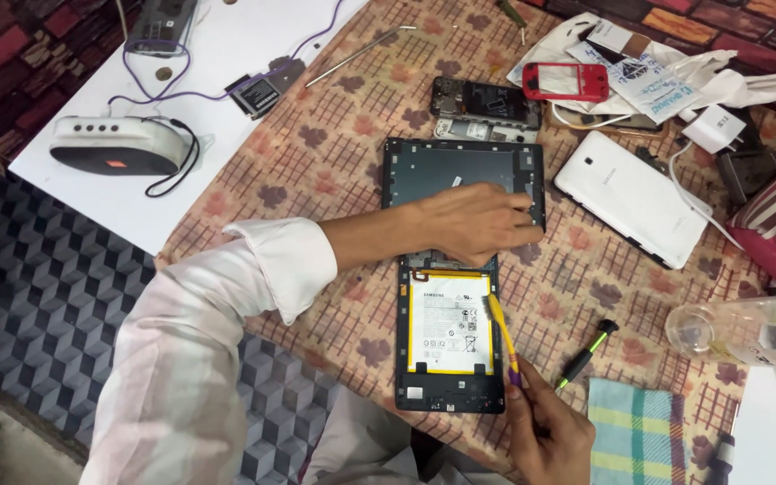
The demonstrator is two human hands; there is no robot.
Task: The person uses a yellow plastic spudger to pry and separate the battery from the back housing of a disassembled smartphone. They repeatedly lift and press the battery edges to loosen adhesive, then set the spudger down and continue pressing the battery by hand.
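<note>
An opened tablet (449, 391) lies on the patterned tablecloth, its white battery (449, 321) exposed. Above it lies a dark tablet frame panel (433, 171). My left hand (478, 222) reaches across and presses flat on the lower right part of that panel, where it meets the opened tablet. My right hand (550, 429) holds a yellow and purple pry tool (503, 334), whose tip rests at the right edge of the battery.
A white tablet back cover (630, 196) lies to the right. A red phone frame (566, 81), a dismantled phone (485, 101), a green-tipped screwdriver (586, 356), a clear plastic cup (738, 330), a checked cloth (635, 429) and a white speaker (119, 145) surround the work.
</note>
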